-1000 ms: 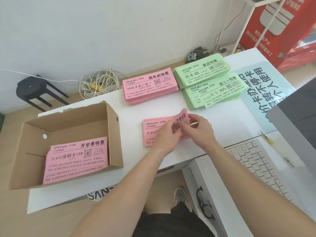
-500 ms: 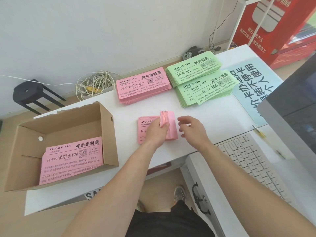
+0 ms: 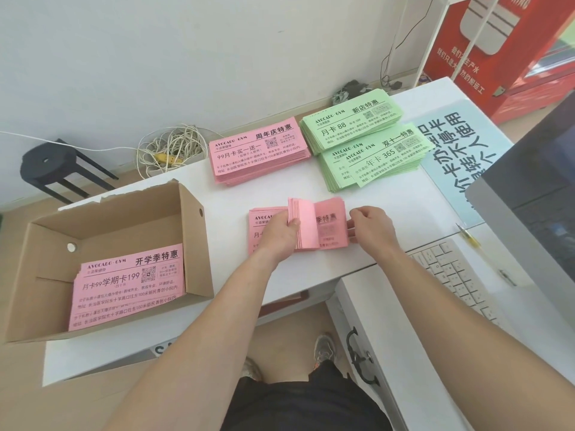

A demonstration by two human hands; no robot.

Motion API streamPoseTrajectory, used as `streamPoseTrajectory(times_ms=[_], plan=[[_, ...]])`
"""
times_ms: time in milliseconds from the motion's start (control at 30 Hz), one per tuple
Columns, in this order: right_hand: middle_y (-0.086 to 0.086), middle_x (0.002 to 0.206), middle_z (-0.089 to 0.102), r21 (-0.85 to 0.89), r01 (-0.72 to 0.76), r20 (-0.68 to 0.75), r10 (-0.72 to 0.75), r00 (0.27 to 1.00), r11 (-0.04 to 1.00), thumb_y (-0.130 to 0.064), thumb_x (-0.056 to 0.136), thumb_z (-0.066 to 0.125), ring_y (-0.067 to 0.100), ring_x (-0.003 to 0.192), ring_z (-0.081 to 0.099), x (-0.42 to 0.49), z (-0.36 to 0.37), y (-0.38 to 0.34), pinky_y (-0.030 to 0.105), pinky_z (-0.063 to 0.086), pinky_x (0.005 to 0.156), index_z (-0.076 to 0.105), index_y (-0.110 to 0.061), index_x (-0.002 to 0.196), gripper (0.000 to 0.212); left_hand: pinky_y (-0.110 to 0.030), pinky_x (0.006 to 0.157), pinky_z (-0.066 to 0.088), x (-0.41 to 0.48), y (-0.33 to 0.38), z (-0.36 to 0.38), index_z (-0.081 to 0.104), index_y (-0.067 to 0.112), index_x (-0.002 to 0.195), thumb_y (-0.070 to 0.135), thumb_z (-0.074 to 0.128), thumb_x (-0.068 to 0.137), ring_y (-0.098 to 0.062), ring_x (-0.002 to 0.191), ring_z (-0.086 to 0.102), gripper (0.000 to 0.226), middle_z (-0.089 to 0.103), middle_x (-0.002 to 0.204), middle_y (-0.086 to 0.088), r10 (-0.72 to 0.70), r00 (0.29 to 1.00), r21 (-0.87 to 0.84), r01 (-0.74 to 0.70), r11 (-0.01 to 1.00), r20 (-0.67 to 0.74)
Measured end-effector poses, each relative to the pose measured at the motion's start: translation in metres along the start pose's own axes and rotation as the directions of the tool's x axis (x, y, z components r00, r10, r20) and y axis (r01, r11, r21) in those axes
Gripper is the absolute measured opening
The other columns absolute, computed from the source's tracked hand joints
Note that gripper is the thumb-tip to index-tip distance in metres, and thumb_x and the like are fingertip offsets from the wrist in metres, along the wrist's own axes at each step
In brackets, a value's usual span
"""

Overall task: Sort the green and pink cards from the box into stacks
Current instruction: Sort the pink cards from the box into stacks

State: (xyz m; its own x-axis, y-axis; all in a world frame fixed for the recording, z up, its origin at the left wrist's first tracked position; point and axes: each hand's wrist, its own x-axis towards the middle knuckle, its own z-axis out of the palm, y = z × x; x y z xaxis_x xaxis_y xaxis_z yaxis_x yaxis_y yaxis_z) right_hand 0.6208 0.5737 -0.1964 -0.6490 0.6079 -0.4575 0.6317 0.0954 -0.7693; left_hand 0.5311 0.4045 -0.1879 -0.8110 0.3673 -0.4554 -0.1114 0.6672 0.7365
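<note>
Head view, looking down on a white table [image 3: 236, 194].

**Centre:** the near pink stack [image 3: 331, 227] lies flat close to the table's front edge. The left hand [image 3: 278, 234] curls its fingers round a bundle [image 3: 303, 225] of that stack's upper cards. Their right ends are bent upward, so that blank pink backs face right. A printed card shows on the stack's right half. The right hand [image 3: 370, 227] sits at the stack's right end with fingers curled and tips touching the card edges. Whether it pinches any card cannot be told.

**Left:** an open cardboard box [image 3: 130, 213] stands on the table's left end. It holds the boxed pink cards [image 3: 127, 290], face up, in its near right part.

**Rear:** the far pink stack [image 3: 258, 157] lies beyond the near one, well apart from it. Just to its right lie 2 green stacks that touch each other. These are the rear green stack [image 3: 351, 122] and the front green stack [image 3: 376, 160], which is loosely fanned.

**Right:** a pale blue printed sheet [image 3: 457, 150] lies beside the green stacks. Nearer the person are a yellow pen [image 3: 466, 236], a white keyboard [image 3: 451, 275] and a monitor [image 3: 529, 219].

**Beyond the table's far edge:** a coil of white cable [image 3: 171, 147], a black stool [image 3: 53, 163] and a red cabinet [image 3: 513, 42].
</note>
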Motion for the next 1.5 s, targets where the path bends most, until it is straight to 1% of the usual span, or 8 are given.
streamPoseTrajectory(times_ms=[733, 867, 967, 1133, 1233, 1300, 1400, 1500], plan=[[0.004, 0.090, 0.075, -0.041, 0.010, 0.037, -0.008, 0.999, 0.999, -0.024, 0.086, 0.044, 0.027, 0.086, 0.073, 0.000, -0.001, -0.002, 0.046, 0.060, 0.083, 0.070, -0.018, 0.084, 0.027, -0.031, 0.079, 0.041, -0.002, 0.011, -0.006, 0.061, 0.013, 0.112, 0.015, 0.042, 0.101, -0.023, 0.090, 0.056, 0.022, 0.064, 0.102, -0.005, -0.005, 0.994, 0.088, -0.005, 0.996, 0.111], [0.012, 0.084, 0.075, 0.029, -0.001, 0.050, -0.001, 0.999, 1.000, -0.050, 0.081, 0.045, 0.035, 0.082, 0.073, 0.002, 0.002, -0.003, 0.053, 0.060, 0.078, 0.066, -0.003, 0.081, 0.051, -0.048, 0.099, 0.052, -0.007, 0.014, -0.006, 0.062, 0.024, 0.112, 0.031, 0.057, 0.092, -0.025, 0.109, 0.068, 0.021, 0.073, 0.114, -0.008, -0.065, 0.979, -0.147, 0.094, 0.985, 0.193], [0.011, 0.088, 0.076, 0.025, -0.010, 0.120, 0.007, 0.993, 1.000, -0.065, 0.083, 0.052, 0.032, 0.083, 0.073, 0.000, 0.008, -0.013, 0.048, 0.061, 0.077, 0.069, -0.002, 0.093, 0.066, -0.041, 0.100, 0.052, -0.012, 0.016, -0.009, 0.059, 0.024, 0.118, 0.027, 0.059, 0.097, -0.020, 0.115, 0.064, 0.022, 0.069, 0.124, -0.006, -0.085, 0.966, -0.182, 0.132, 0.974, 0.245], [0.001, 0.101, 0.063, -0.204, 0.056, 0.138, -0.028, 0.990, 0.977, -0.017, 0.087, 0.065, 0.023, 0.091, 0.061, 0.000, 0.018, -0.021, 0.029, 0.045, 0.072, 0.057, -0.014, 0.111, 0.025, -0.037, 0.100, 0.050, -0.018, 0.003, -0.015, 0.057, 0.022, 0.126, 0.009, 0.054, 0.097, -0.015, 0.120, 0.060, 0.032, 0.066, 0.129, 0.006, 0.011, 0.967, -0.129, 0.023, 0.991, 0.256], [-0.001, 0.099, 0.065, -0.209, 0.144, 0.164, -0.111, 0.980, 0.967, -0.009, 0.087, 0.062, 0.024, 0.093, 0.063, 0.000, 0.016, -0.021, 0.028, 0.046, 0.067, 0.059, -0.015, 0.105, 0.020, -0.035, 0.106, 0.043, -0.019, -0.009, -0.030, 0.052, 0.025, 0.135, 0.013, 0.064, 0.089, -0.018, 0.127, 0.049, 0.049, 0.055, 0.139, 0.006, 0.116, 0.992, 0.121, -0.109, 0.987, -0.055], [-0.004, 0.096, 0.067, -0.148, 0.202, 0.190, -0.173, 0.967, 0.968, -0.008, 0.089, 0.064, 0.023, 0.092, 0.064, 0.000, 0.012, -0.018, 0.027, 0.045, 0.063, 0.059, -0.017, 0.100, 0.015, -0.038, 0.115, 0.029, -0.017, -0.020, -0.046, 0.037, 0.023, 0.149, 0.019, 0.071, 0.083, -0.026, 0.138, 0.031, 0.075, 0.038, 0.151, -0.001, 0.127, 0.972, 0.329, -0.056, 0.943, -0.198], [-0.003, 0.091, 0.069, -0.036, 0.250, 0.178, -0.240, 0.954, 0.968, -0.005, 0.092, 0.065, 0.021, 0.088, 0.063, -0.002, 0.005, -0.014, 0.028, 0.045, 0.066, 0.056, -0.020, 0.095, 0.018, -0.040, 0.111, 0.039, -0.015, -0.037, -0.064, 0.032, 0.022, 0.150, 0.014, 0.078, 0.078, -0.026, 0.132, 0.047, 0.086, 0.051, 0.141, -0.004, -0.044, 0.993, 0.124, 0.057, 0.991, -0.109], [0.000, 0.089, 0.069, 0.037, 0.271, 0.166, -0.274, 0.947, 0.962, -0.005, 0.092, 0.069, 0.023, 0.088, 0.062, -0.003, 0.006, -0.013, 0.035, 0.049, 0.075, 0.054, -0.022, 0.090, 0.022, -0.025, 0.081, 0.050, -0.022, -0.048, -0.070, 0.054, 0.024, 0.124, 0.003, 0.074, 0.082, -0.019, 0.109, 0.064, 0.051, 0.068, 0.110, 0.006, -0.073, 0.993, -0.125, 0.061, 0.990, -0.090]])
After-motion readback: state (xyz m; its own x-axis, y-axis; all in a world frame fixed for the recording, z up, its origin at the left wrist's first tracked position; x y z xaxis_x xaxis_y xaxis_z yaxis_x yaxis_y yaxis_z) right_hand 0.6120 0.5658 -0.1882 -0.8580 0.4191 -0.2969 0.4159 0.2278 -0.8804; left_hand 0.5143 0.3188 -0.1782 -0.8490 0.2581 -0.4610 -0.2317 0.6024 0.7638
